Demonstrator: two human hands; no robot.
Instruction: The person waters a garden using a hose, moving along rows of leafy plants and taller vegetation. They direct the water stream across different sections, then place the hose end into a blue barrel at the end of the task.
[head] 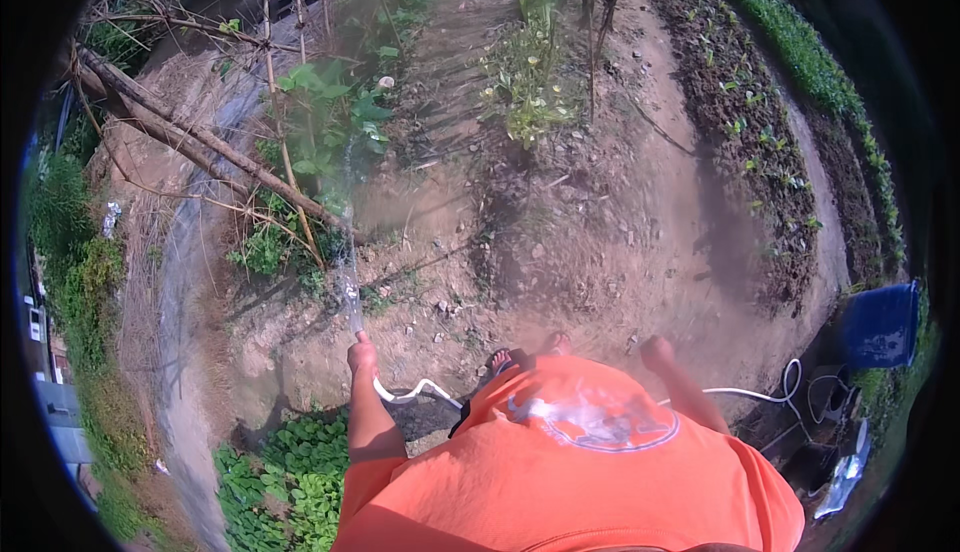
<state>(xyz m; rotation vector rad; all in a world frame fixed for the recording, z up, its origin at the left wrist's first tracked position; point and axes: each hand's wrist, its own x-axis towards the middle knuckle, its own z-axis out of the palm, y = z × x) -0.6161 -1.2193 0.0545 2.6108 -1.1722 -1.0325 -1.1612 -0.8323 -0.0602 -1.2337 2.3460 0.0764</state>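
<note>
My left hand point(363, 358) grips the end of a white garden hose point(405, 396), its thumb up at the outlet. A stream of water point(350, 282) shoots forward from it towards leafy green plants point(322, 94) beside a bamboo pole. Behind the hand the hose bends back and passes behind my orange shirt. To the right, my right hand point(658, 354) hangs over the bare soil, looking rounded and somewhat blurred. Nothing shows in it, and its fingers cannot be made out. The hose point(742, 393) comes out again below that forearm.
Thick poles point(202, 139) and dry branches slant across the left. Flowering plants point(532, 94) grow ahead; a seedling bed point(757, 124) runs along the right. A blue container point(879, 325) stands at right. Low leafy greens point(300, 477) grow at lower left, near a narrow path point(180, 327).
</note>
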